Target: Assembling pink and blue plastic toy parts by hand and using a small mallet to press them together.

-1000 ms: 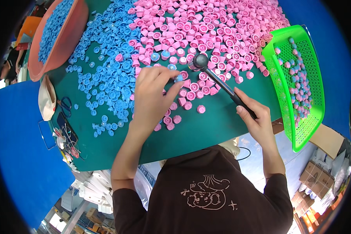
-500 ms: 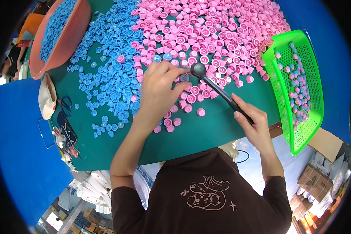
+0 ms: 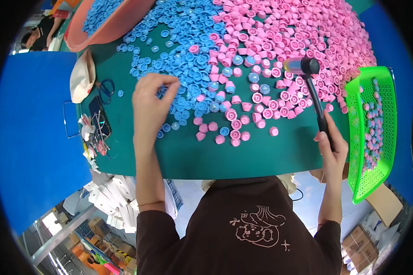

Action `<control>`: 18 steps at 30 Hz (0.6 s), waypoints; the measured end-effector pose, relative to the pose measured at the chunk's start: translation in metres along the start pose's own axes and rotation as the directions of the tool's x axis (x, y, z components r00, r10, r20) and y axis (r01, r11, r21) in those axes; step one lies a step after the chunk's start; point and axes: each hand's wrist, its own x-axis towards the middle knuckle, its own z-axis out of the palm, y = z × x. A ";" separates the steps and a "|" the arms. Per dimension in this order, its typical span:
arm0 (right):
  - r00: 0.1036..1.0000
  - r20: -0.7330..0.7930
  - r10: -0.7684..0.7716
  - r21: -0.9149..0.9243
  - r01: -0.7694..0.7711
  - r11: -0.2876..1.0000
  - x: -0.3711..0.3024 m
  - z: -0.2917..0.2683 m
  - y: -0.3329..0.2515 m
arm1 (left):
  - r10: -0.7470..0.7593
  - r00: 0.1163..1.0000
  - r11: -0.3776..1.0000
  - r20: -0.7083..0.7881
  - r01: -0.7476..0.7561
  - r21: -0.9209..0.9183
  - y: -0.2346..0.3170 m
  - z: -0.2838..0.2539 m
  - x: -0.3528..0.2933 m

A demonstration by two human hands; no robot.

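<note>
My left grip (image 3: pixel 153 98) moved over the blue caps (image 3: pixel 192 73), tips together, can't tell if holding any, right grip (image 3: pixel 333 145) clamped round the mallet (image 3: pixel 315 98); best take caps singly.

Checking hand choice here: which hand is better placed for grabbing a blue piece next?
Probably the left hand: it is right by the blue pieces, though whether it holds anything is unclear. The right hand is farther from them and holds a mallet.
</note>
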 end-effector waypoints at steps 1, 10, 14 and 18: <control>1.000 0.002 -0.003 0.002 0.003 1.000 0.002 0.001 0.000 | 0.088 0.996 0.995 0.027 -0.089 0.049 -0.003 0.005 -0.002; 0.997 0.077 0.014 0.007 -0.015 1.000 0.005 0.011 -0.002 | 0.023 0.996 0.998 -0.084 -0.018 0.060 -0.019 0.032 0.037; 0.998 0.062 0.003 -0.009 -0.003 1.000 0.003 0.011 -0.005 | 0.154 0.972 0.969 -0.180 -0.112 0.220 -0.039 0.040 0.058; 0.998 0.055 0.001 -0.023 0.000 1.000 0.002 0.010 0.002 | -0.088 0.995 0.979 0.043 0.079 0.186 -0.038 0.025 0.062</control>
